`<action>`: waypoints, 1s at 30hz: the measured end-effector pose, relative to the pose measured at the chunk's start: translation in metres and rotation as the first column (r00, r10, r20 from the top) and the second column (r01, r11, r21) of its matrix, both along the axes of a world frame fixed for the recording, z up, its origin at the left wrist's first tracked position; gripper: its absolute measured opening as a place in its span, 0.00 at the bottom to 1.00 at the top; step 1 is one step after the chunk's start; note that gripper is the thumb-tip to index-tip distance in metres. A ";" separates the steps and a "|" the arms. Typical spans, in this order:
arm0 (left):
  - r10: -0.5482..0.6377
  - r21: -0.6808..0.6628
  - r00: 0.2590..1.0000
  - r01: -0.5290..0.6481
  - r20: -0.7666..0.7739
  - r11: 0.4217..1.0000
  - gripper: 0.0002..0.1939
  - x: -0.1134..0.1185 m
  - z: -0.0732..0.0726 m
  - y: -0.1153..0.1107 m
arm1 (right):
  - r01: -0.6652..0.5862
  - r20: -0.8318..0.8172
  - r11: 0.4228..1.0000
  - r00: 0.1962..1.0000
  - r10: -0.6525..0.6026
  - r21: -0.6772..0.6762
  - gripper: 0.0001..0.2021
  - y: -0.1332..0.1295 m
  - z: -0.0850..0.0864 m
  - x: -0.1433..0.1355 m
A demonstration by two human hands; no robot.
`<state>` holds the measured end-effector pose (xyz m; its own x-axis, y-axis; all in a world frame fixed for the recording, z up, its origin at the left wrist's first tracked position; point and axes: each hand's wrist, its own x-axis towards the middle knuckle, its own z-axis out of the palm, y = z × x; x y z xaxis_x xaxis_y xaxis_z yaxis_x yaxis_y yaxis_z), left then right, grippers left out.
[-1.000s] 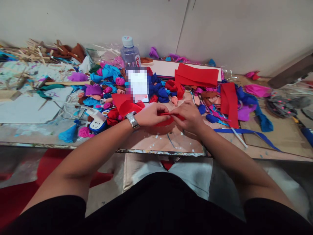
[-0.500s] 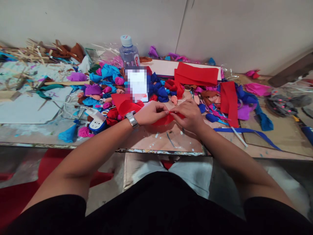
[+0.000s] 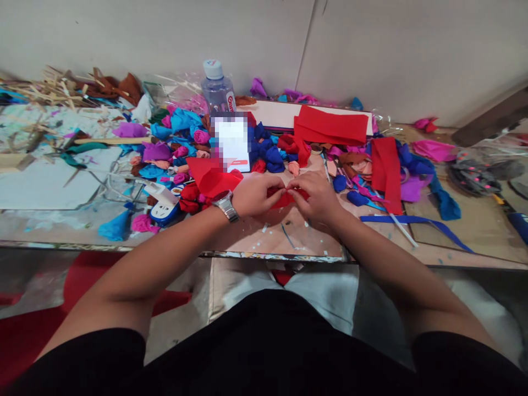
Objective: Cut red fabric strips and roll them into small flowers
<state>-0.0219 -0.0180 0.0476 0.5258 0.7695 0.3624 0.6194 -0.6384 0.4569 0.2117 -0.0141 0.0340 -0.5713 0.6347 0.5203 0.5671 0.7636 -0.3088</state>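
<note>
The left hand (image 3: 256, 193) and right hand (image 3: 317, 193) meet near the front edge of the table (image 3: 243, 236), thumbs and forefingers almost tip to tip. Each hand pinches a small red piece (image 3: 284, 201), thin and soft-looking, gathered at the fingertips; whether it is crepe paper or cloth I cannot tell. The other fingers are bent, and what their tips touch is hidden. The red piece is between the hands, above the bare, speckled tan tabletop.

A metal link wristwatch (image 3: 226, 206) circles the left wrist. Just beyond it, a smooth red sheet (image 3: 212, 179) curls into a loose cone, beside a phone (image 3: 233, 140) with a bright, partly blurred screen. Behind the phone stands a clear plastic bottle (image 3: 218, 93) with a rounded white cap. Crumpled, knotted scraps (image 3: 187, 137) in turquoise, magenta, purple and peach heap up around these.

To the right, flat red strips (image 3: 330, 125) lie folded across a long white board (image 3: 268, 114), and 1 more red strip (image 3: 386, 176) lies lengthwise nearer the right forearm. A narrow blue band (image 3: 416, 221) crosses a thin white stick (image 3: 402, 228).

To the left, a white adapter (image 3: 159, 192) sits in a blue-and-white power socket (image 3: 165, 212). Farther off lie pliers with 2 green handles (image 3: 74, 158) and a tangle of splintery wooden sticks (image 3: 61, 88).
</note>
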 end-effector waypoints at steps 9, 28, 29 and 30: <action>0.017 0.065 0.999 -0.014 -0.047 0.998 0.14 0.003 -0.004 -0.001 | 0.040 0.053 0.999 0.998 -0.038 -0.037 0.06 0.002 -0.002 -0.001; 0.019 -0.226 0.948 0.056 0.318 0.973 0.12 0.000 -0.001 0.003 | 0.024 -0.061 0.996 0.998 -0.019 0.081 0.06 0.002 0.005 0.002; 0.018 -0.228 0.945 0.060 0.325 0.972 0.12 0.000 -0.001 0.003 | 0.021 -0.064 0.997 0.998 -0.016 0.080 0.06 0.002 0.005 0.001; 0.018 -0.226 0.945 0.059 0.327 0.972 0.12 0.000 -0.001 0.003 | 0.021 -0.068 0.997 0.998 -0.016 0.076 0.06 0.001 0.005 0.001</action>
